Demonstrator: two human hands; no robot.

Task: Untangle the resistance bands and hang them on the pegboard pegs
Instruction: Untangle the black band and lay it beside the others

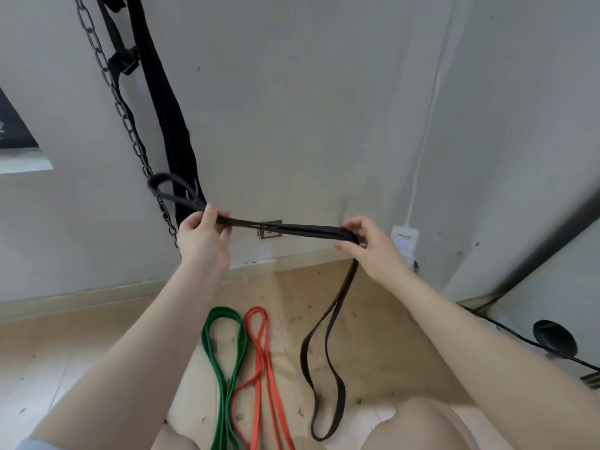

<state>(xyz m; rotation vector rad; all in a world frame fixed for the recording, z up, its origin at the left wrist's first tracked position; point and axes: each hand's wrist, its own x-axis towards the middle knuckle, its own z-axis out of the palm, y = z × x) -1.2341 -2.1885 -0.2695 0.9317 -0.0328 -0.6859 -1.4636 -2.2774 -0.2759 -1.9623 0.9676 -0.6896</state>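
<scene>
A black resistance band (285,228) is stretched level between my two hands in front of the wall. My left hand (203,237) pinches it near one end, where a small loop sticks out to the upper left. My right hand (367,248) grips the other part, and a long loop of the band hangs from it down to the floor. A green band (224,362) and an orange band (259,358) lie side by side on the floor below my hands. No pegboard is visible.
A black chain (121,112) and black straps (162,118) hang against the wall at the left. A wall socket (269,229) sits behind the band. A white plug-in device (403,241) with a blue light is at the right, with a black cable (519,336) on the floor.
</scene>
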